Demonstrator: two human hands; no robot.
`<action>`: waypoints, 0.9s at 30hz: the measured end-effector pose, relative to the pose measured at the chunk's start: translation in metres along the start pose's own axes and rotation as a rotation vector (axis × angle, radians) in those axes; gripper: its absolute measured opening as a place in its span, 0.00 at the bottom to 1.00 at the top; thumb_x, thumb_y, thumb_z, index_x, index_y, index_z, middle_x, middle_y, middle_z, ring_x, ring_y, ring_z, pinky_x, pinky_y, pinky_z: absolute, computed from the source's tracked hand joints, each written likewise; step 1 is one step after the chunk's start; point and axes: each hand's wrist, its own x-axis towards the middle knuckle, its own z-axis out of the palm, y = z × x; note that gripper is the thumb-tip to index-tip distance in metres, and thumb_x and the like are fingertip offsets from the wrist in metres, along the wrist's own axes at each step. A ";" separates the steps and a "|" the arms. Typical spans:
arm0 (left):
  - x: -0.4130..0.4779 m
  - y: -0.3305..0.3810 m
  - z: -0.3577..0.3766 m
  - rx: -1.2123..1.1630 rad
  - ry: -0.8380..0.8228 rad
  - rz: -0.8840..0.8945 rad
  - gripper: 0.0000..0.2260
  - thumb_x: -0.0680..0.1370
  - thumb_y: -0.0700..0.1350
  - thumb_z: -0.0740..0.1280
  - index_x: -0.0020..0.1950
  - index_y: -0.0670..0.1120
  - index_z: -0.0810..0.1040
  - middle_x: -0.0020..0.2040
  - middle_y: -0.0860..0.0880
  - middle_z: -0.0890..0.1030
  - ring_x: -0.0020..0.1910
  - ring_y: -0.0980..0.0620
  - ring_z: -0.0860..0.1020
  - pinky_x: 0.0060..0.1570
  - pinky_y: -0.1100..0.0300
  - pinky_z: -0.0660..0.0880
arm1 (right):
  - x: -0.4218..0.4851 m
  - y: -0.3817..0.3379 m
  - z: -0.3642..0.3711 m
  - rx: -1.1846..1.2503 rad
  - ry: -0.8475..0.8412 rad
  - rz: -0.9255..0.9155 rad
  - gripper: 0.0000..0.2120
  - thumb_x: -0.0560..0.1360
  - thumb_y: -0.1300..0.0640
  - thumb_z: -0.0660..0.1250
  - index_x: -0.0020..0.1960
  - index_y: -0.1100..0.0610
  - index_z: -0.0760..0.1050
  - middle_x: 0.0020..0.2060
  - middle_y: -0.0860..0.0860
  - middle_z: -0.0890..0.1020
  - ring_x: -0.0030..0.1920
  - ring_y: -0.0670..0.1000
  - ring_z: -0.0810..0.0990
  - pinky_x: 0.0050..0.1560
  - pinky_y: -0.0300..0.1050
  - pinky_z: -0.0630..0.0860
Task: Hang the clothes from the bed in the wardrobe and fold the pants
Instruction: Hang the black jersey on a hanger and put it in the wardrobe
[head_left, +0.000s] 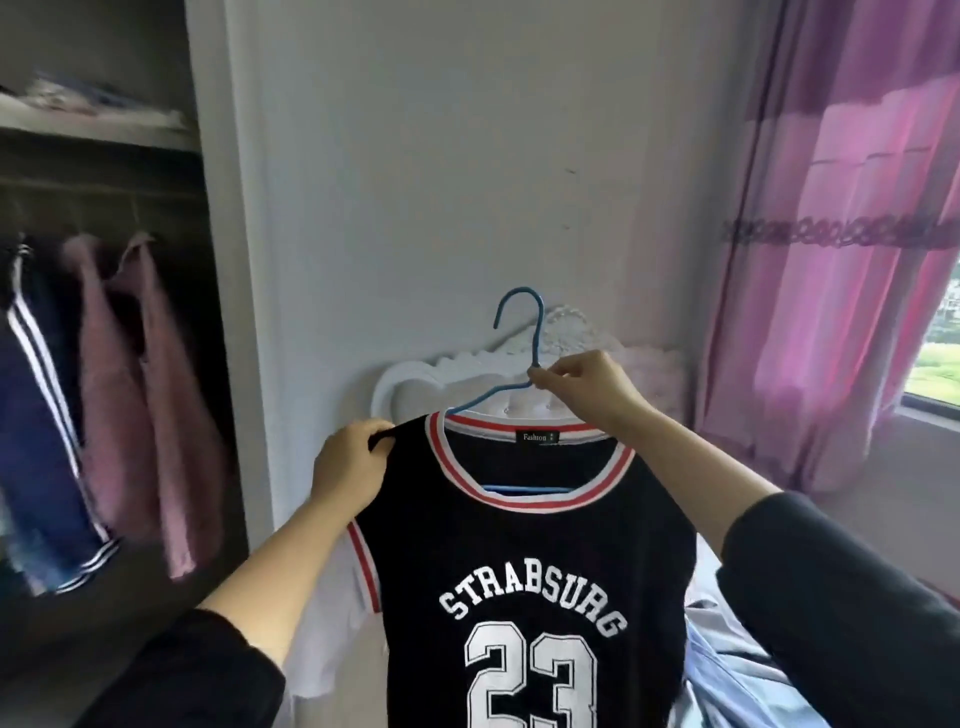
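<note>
Head view, jersey: a black jersey (519, 561) with a red-and-white collar, printed STRABSURG 23, is held up in the middle of the scene, near the camera and in front of the wall.
Hanger: a blue hanger (537, 338) sits inside the neck opening. Its hook stands free above the collar and its lower bar shows through the neck hole.
Left hand: the left hand (353, 467) grips the jersey's left shoulder, fingers curled round a fold of the cloth.
Right hand: the right hand (582, 384) pinches the hanger's neck just below the hook, between thumb and fingers.
Wardrobe: the open wardrobe (104, 135) is on the left. A navy garment with white stripes (31, 415) and a pink garment (130, 389) hang side by side under its shelf.
Bed: the bed (727, 675) lies at the near right with bluish cloth on it. Its white headboard (410, 374) is against the far wall behind the jersey.
Curtain: a pink curtain (831, 260) hangs at the right, beside the window (940, 353).
</note>
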 end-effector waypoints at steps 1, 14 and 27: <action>0.003 -0.012 -0.013 0.035 -0.006 0.001 0.09 0.80 0.46 0.62 0.53 0.53 0.82 0.49 0.54 0.83 0.49 0.51 0.79 0.48 0.56 0.74 | 0.004 -0.012 0.019 0.005 -0.032 -0.008 0.17 0.74 0.41 0.68 0.43 0.55 0.84 0.31 0.50 0.80 0.29 0.47 0.71 0.30 0.37 0.68; 0.065 -0.197 -0.150 0.278 -0.510 -0.175 0.31 0.80 0.45 0.60 0.79 0.54 0.49 0.78 0.46 0.55 0.77 0.48 0.55 0.75 0.56 0.54 | 0.057 -0.155 0.248 -0.149 -0.223 -0.155 0.09 0.75 0.48 0.68 0.46 0.52 0.83 0.32 0.47 0.78 0.31 0.47 0.73 0.29 0.38 0.66; 0.179 -0.281 -0.199 0.214 -0.437 -0.098 0.29 0.77 0.35 0.56 0.78 0.47 0.57 0.78 0.48 0.58 0.77 0.50 0.56 0.75 0.54 0.55 | 0.141 -0.248 0.369 -0.284 -0.322 -0.214 0.10 0.76 0.55 0.65 0.46 0.62 0.80 0.39 0.54 0.82 0.35 0.52 0.80 0.35 0.49 0.79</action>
